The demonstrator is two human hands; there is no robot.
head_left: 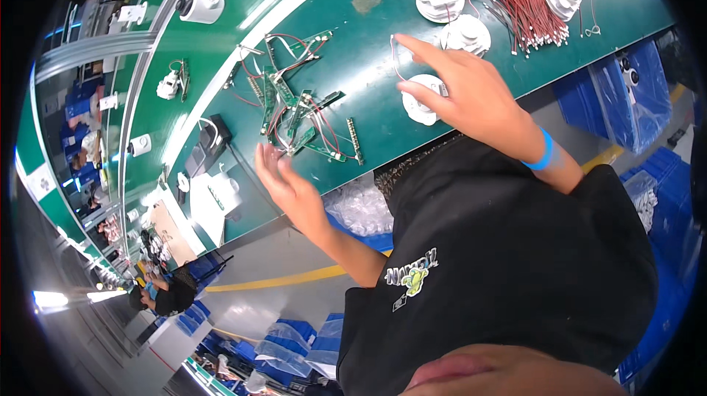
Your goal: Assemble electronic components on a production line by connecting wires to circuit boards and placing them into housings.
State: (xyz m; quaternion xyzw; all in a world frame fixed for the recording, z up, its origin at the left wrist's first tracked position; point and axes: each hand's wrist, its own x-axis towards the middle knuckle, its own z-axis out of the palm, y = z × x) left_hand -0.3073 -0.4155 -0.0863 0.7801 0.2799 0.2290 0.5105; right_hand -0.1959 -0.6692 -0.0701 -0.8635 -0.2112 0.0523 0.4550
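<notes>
My left hand [294, 193] is at the near side of a loose pile of narrow green circuit boards [298, 105] with red and black wires. Its fingers are stretched out, with nothing seen in them. Over a white round plastic part [421, 109] at the table's near edge is my right hand [475, 90], its index finger and thumb spread apart. A thin wire [393, 57] rises from that part, and its small white connector end lies beside my index fingertip. My thumb overlaps the part; whether it presses on it I cannot tell.
Several more white round parts [440, 0] stand at the far right, around a bundle of red wires [526, 13] with white ends. A black device [208, 138] sits left of the boards on the green table [353, 43]. Blue bins [626, 94] stand beyond its near edge.
</notes>
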